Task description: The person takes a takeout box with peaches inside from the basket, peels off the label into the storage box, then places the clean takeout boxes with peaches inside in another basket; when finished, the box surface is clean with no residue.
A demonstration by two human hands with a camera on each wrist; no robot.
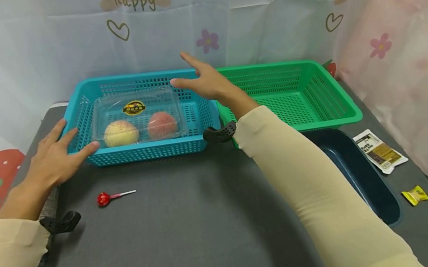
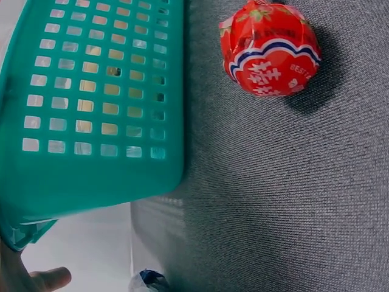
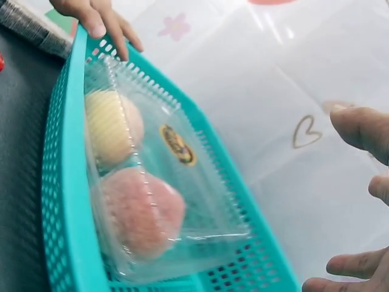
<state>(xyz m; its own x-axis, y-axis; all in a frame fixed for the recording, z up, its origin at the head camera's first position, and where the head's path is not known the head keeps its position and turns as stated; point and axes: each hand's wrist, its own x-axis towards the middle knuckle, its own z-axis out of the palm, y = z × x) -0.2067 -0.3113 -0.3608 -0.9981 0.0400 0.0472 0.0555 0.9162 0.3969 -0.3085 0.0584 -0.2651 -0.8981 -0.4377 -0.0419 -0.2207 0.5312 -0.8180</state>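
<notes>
On my feed the hands are well apart: L hand (image 1: 51,158) has its fingers spread on the rim at the left end of the blue basket (image 1: 147,152), while R hand (image 1: 210,83) hangs, fingers splayed, over its right end. In the blue basket I see the clear box (image 1: 138,118) w/ two peaches (image 1: 121,133), red lollipop (image 1: 103,199) just in front. Green basket (image 1: 296,108) sits immed. right of it; dark tray (image 1: 352,169), white pouch (image 1: 380,151) & yellow candy (image 1: 415,195) lie farther off, front-right.

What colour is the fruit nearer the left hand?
That fruit is mostly pale yellow; it shows best in the right wrist view.
</notes>
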